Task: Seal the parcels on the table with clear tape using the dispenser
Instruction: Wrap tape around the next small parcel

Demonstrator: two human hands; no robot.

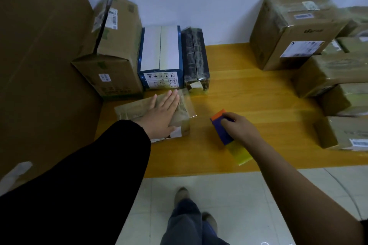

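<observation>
The small parcel [137, 110] lies on the table [258, 93], pinned under the left hand [162, 114] — palm flat, fingers straight and close together. To its right, apart from it, the tape dispenser [220, 132] sits in the right hand [242, 127] — fingers curled over its purple body.

left grip [161, 114] flat, fingers straight (black sleeve) | right grip [239, 125] apparently curled
</observation>
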